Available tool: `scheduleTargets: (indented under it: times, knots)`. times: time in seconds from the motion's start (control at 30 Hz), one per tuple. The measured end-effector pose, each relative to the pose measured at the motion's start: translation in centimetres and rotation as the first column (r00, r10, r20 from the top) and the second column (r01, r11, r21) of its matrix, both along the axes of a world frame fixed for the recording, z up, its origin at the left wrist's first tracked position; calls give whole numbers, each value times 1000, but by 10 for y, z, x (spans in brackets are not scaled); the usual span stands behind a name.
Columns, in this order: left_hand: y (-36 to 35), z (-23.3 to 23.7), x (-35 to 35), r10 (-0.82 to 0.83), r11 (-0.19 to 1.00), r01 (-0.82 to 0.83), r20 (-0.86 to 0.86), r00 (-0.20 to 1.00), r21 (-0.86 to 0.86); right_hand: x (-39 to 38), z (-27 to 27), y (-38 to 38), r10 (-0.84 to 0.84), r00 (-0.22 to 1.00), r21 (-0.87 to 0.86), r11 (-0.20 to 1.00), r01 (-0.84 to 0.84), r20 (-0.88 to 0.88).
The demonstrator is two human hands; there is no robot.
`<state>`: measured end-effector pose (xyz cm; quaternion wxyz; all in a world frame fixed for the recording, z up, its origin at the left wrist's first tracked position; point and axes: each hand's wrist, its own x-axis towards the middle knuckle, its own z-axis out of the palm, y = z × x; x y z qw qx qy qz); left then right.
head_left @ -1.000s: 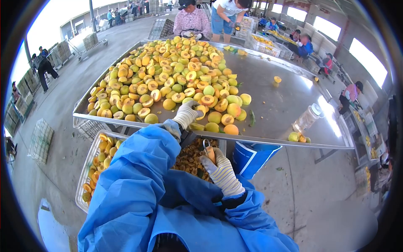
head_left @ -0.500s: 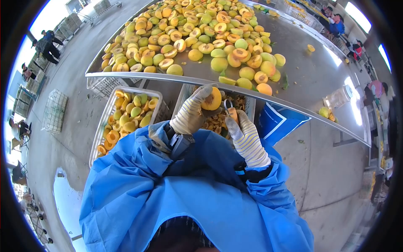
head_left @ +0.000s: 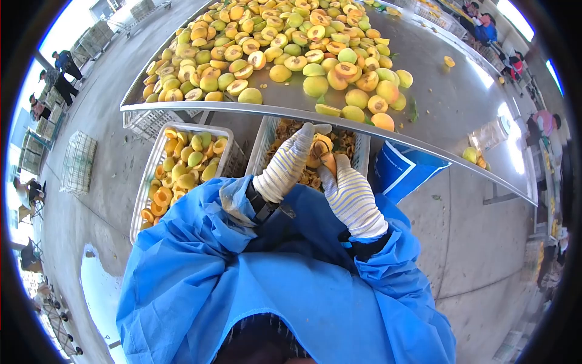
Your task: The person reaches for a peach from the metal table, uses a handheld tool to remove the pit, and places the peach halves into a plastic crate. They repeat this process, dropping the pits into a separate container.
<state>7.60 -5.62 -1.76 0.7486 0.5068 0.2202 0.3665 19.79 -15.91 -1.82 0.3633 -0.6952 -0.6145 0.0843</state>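
My left hand point(head_left: 290, 161), in a striped work glove, grips a halved peach point(head_left: 317, 148) over a crate of peach pits point(head_left: 361, 158). My right hand point(head_left: 348, 193), gloved the same way, holds a small orange-handled pitting tool point(head_left: 328, 160) whose tip is pressed into the peach half. Both hands meet just below the edge of the steel table point(head_left: 424, 115), which carries a big heap of whole and halved peaches point(head_left: 273, 48). Blue sleeves cover both my arms.
A white crate of pitted peach halves point(head_left: 182, 173) stands on the floor at the left, beside the pit crate. A blue bucket point(head_left: 403, 173) sits under the table at the right. A clear plastic jar point(head_left: 488, 134) rests on the table's right end. Other people work around the hall's edges.
My left hand took a peach half from the table heap and brought it down over the pit crate. The right hand's tool has moved into the peach. My head tilted downward.
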Motion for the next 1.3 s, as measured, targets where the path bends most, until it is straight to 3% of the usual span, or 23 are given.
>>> scheduleTargets:
  times: [0.17,0.27,0.37,0.43,0.47,0.5,0.57,0.67,0.77,0.83,0.87,0.97,1.07,1.17,1.27,1.3]
  knots:
    - [2,-5,0,-30,999,28,-87,996,-18,-4,-14,-1,27,999,17,999,-27,25]
    - [6,-4,-3,-79,997,75,-181,980,-29,5,-30,-1,178,973,80,983,-168,-150]
    - [9,2,-8,-121,993,118,-269,956,-28,11,-49,4,295,934,207,945,-254,-199]
    - [13,4,-12,-151,988,147,-317,936,-36,12,-1,-7,101,676,-186,922,-340,-730]
    - [10,4,-10,-69,997,76,-226,972,22,13,17,-11,-96,478,-336,830,-446,-873]
    - [3,2,-6,11,997,-1,-127,992,74,12,19,-12,-134,405,-323,836,-444,-904]
    - [-4,-3,2,139,974,-140,16,990,179,7,21,-14,-198,250,-294,850,-438,-948]
    - [-3,-6,2,118,992,-116,-25,993,54,1,20,-13,-120,367,-286,850,-442,-922]
    - [7,-2,-7,-69,996,61,-105,992,-70,6,24,-14,-58,524,-338,822,-457,-850]
    - [9,1,-8,-145,986,131,-139,980,-102,3,25,-18,-179,292,-313,794,-522,-940]
    - [7,2,-7,-101,992,90,-138,985,-83,2,26,-19,-239,171,-294,781,-551,-956]
    - [3,-4,-2,41,999,-41,-125,991,1,-4,21,-17,-200,-26,-151,816,-559,-980]
    - [-6,-3,3,100,995,-100,-24,995,-4,-14,22,-17,-206,146,-251,856,-453,-968]
    - [0,-6,2,38,999,-39,-111,993,-8,-6,18,-17,-235,149,-278,831,-482,-961]
    - [5,5,-4,-136,990,132,-103,985,-40,11,23,-18,-224,-50,-139,747,-650,-973]
    - [6,6,-3,-129,992,129,-120,984,-5,12,21,-17,-236,-58,-141,740,-657,-970]
